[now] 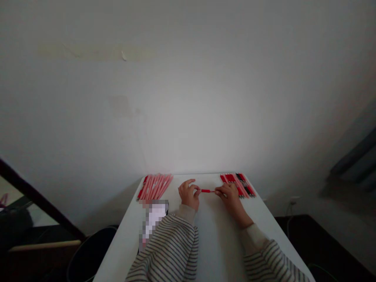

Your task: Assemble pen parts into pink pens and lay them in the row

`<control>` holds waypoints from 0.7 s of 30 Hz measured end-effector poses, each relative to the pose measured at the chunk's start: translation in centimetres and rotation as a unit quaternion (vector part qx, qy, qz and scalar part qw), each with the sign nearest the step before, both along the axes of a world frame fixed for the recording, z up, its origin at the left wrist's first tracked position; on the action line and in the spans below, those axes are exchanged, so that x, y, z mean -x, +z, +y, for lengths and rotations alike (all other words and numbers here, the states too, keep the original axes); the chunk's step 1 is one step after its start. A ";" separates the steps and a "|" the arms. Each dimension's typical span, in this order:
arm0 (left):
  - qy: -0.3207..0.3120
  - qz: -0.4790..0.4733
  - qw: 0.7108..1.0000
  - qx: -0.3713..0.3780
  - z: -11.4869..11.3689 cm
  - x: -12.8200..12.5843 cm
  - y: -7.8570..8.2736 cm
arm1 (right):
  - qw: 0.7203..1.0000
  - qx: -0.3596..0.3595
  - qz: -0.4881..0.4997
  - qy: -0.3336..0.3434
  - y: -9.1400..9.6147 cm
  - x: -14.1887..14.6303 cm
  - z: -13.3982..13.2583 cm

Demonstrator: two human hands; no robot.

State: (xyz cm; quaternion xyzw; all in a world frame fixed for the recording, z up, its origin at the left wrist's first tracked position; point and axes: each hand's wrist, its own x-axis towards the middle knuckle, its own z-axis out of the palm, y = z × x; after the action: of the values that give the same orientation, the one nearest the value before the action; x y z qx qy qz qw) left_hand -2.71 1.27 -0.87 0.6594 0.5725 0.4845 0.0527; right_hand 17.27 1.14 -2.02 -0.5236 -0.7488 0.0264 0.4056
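My left hand (189, 193) pinches one end of a slim red pen (205, 190) between thumb and finger, its other fingers spread. At the other end, my right hand (229, 194) is closed on the thin, paler part of the pen. It lies level between the two hands, over the white table (210, 219). Left of my left hand is a fanned pile of pink pens (155, 187) with some red among them. Beside and partly behind my right hand lies a row of red, pink and black pens (242, 185).
A phone-like flat object (155, 215), its face pixelated, lies by my left forearm. A plain wall (188, 98) rises behind the table's far edge. On the floor at left stands a dark round bin (91, 250). A wall socket with a cable (293, 200) is at right.
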 end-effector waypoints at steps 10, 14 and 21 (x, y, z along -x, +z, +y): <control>0.043 0.000 0.999 0.022 0.5 0.0 -1.1 | 0.999 0.007 0.031 0.005 0.9 0.4 -0.6; 0.015 0.005 1.000 0.014 0.6 0.0 -1.1 | 1.000 0.009 0.025 0.011 1.0 0.3 -0.6; -0.016 0.013 1.000 -0.010 0.6 0.0 -1.5 | 1.000 0.015 0.015 -0.005 0.8 0.3 -0.7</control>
State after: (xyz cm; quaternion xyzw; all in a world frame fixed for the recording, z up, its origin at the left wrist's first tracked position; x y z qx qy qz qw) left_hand -2.73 1.84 -2.37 0.6752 0.5579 0.4803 0.0464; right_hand 16.94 0.49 -1.21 -0.5326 -0.7396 0.0434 0.4093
